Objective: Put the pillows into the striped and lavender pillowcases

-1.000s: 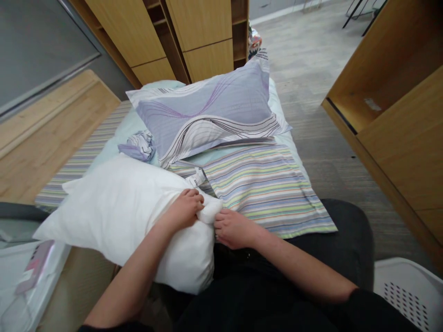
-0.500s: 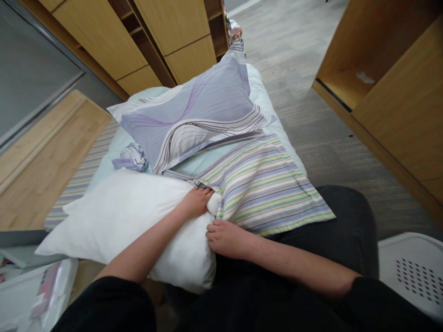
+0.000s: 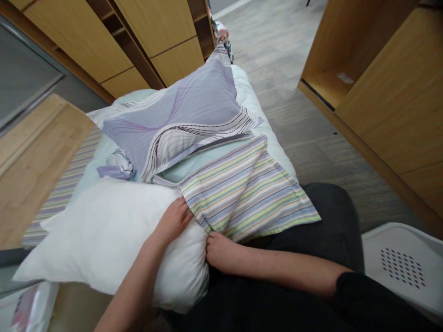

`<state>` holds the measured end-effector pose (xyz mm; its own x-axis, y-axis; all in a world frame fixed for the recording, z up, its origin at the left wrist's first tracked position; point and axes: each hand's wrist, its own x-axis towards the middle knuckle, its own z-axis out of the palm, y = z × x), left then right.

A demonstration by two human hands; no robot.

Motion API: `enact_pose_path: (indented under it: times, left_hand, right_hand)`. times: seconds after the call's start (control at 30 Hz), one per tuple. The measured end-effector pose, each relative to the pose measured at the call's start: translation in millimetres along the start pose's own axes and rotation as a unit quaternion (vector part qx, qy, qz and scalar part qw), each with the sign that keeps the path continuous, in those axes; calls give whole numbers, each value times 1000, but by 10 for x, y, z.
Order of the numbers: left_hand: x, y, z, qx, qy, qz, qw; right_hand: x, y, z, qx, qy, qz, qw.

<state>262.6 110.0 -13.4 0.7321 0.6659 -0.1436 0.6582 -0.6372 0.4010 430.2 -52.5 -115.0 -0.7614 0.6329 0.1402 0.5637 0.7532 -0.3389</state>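
Observation:
A plump white pillow (image 3: 93, 226) lies in front of me, its right end at the mouth of a striped pillowcase (image 3: 238, 193). My left hand (image 3: 175, 219) is closed on the pillow's upper right part, its fingertips tucked beneath the cloth edge and hidden. Lower down, my right hand (image 3: 221, 251) is closed in a pinch on the near corner of the pillowcase opening, beside the pillow. The rest of the pillowcase spreads flat to the right, with a fold across it.
Behind lies a purple-grey patterned pillow (image 3: 194, 103) on a pale green quilt (image 3: 270, 143). A crumpled cloth (image 3: 117, 165) sits at left. Wooden cabinets (image 3: 166, 32) stand beyond, and another cabinet (image 3: 380, 101) at right. A white perforated plastic piece (image 3: 408, 267) is at lower right.
The pillowcase edge now lies over my left fingertips and the pillow's corner, which showed before. The bunched cloth has been drawn out flatter. The whole view has shifted slightly.

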Motion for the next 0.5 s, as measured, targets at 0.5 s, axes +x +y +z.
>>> enact_pose_path:
  times: [0.5]
  left_hand:
    - [-1799,220,682,-197,-360,-314,856]
  right_hand:
    - [97,-69,-446,6,20,-29,999]
